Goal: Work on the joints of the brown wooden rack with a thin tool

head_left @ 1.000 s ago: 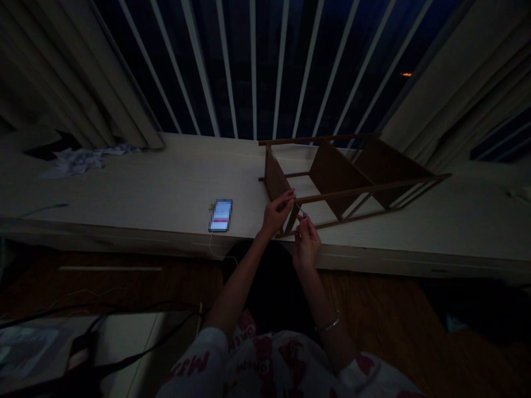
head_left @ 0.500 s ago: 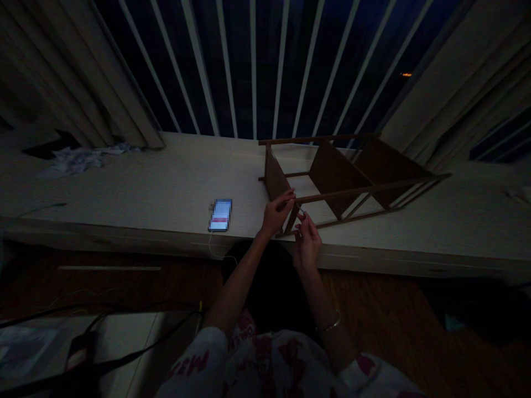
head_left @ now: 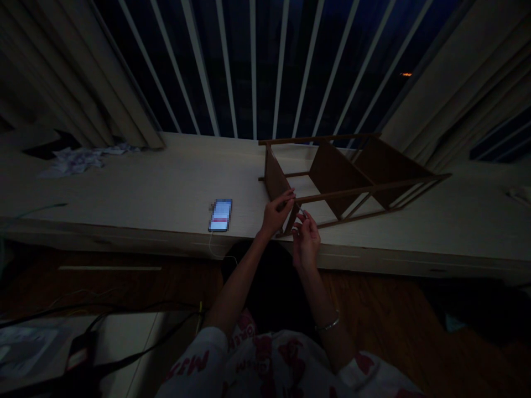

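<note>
A brown shelf rack point(head_left: 344, 193) with several boards and thin rails lies on its side on the pale window ledge point(head_left: 182, 177). My left hand point(head_left: 276, 214) grips its near left corner, fingers closed around the end board and the rail. Just right of it, my right hand point(head_left: 307, 240) pinches a thin metal rod point(head_left: 300, 209), which looks like a hex key. The rod's far end points at the rack's corner joint, but darkness hides whether it sits in a screw.
Left of my hands lies a lit phone point(head_left: 220, 214) with a white cable point(head_left: 211, 246) hanging over the ledge. Crumpled paper point(head_left: 78, 160) sits by the left curtain point(head_left: 70, 72). White window bars point(head_left: 254, 72) rise behind the rack. A white surface with black straps point(head_left: 124, 342) is at lower left.
My right hand has shifted slightly left, and its fingers have turned a little around the metal rod. My left hand and the rack stay in place.
</note>
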Tool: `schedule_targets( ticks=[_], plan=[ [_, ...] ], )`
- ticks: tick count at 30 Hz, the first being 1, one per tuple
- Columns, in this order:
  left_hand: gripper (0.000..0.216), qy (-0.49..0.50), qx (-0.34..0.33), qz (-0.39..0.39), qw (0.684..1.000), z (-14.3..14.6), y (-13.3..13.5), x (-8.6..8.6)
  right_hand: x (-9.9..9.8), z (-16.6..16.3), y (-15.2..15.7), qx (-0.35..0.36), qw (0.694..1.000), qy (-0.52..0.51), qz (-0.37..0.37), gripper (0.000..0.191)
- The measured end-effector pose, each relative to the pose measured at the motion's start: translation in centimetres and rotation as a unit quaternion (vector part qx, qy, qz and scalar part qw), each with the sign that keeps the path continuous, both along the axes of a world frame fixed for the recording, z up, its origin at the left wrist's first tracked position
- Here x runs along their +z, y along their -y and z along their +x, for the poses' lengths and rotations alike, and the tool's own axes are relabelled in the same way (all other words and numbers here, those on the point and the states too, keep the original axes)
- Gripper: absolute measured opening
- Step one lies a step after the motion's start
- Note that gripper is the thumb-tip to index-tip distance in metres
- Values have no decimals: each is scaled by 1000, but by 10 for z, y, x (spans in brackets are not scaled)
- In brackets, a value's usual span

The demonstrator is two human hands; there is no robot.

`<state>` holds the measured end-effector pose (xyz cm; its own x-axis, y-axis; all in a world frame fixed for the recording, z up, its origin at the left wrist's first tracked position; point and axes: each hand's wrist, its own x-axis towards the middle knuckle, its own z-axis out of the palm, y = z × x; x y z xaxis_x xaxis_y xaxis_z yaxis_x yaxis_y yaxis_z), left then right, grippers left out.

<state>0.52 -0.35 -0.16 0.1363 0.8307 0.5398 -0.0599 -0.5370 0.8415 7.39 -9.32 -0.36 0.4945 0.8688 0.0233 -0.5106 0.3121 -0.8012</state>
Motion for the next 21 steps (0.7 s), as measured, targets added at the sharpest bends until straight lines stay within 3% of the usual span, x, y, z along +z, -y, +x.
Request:
schedule_targets(
  ticks=[21],
  plan=[
    [24, 3, 1, -1, 1000, 1, -1, -2, -3, 0, -7, -50, 992, 115, 14, 32]
  ],
)
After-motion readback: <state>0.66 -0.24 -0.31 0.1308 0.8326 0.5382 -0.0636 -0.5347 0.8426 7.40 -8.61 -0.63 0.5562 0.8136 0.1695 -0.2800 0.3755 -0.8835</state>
